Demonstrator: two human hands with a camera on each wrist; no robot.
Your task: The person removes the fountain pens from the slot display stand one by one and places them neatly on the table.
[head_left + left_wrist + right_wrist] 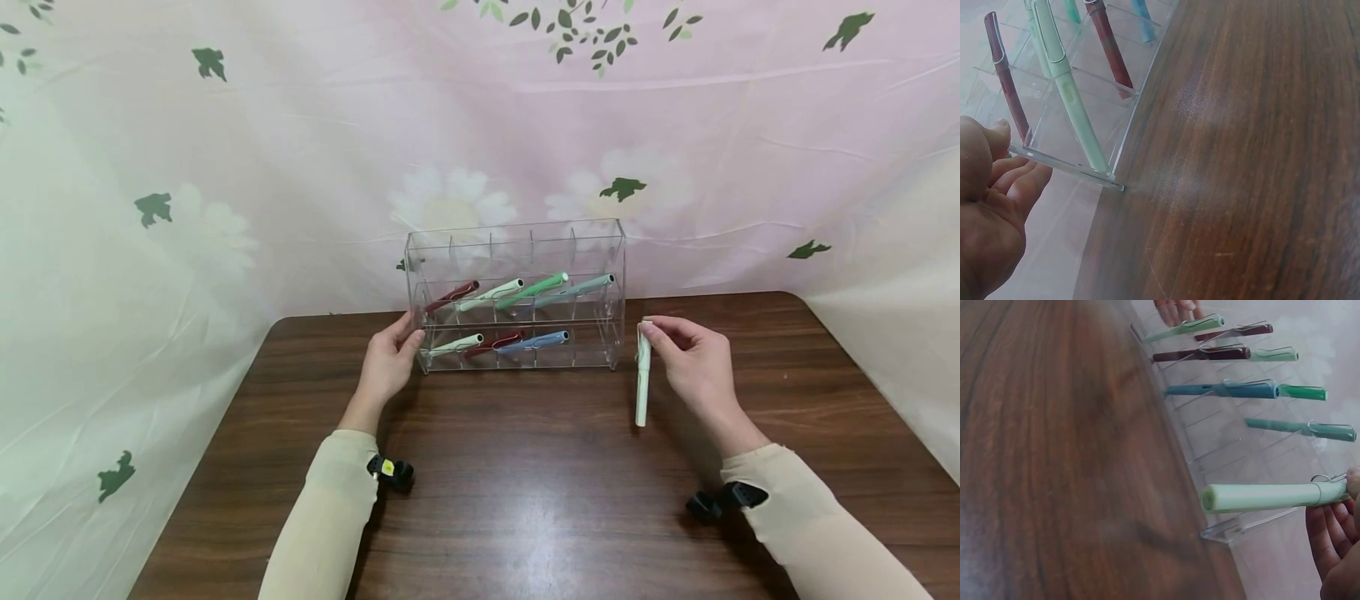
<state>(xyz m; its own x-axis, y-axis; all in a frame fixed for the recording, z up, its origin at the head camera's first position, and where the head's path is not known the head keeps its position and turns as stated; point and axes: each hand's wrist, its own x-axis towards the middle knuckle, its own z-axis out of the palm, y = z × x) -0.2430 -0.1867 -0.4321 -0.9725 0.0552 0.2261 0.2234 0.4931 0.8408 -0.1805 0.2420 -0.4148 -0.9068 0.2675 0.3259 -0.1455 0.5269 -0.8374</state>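
Observation:
A clear acrylic pen rack (517, 321) stands at the back of the table. My left hand (390, 354) grips its left side, the thumb in front and the fingers behind, as the left wrist view (997, 194) shows. To the right of the rack, my right hand (693, 358) pinches a pale green pen (642, 383) near its clip end. The pen hangs almost upright, apart from the rack. In the rack's lower tier lean a pale green pen (454, 345), a dark red pen (491, 344) and a blue pen (534, 341).
The middle tier holds a dark red pen (452, 295), a pale green pen (491, 295), a bright green pen (532, 290) and a teal pen (576, 289). A patterned cloth (315, 167) hangs behind the brown wooden table (517, 467).

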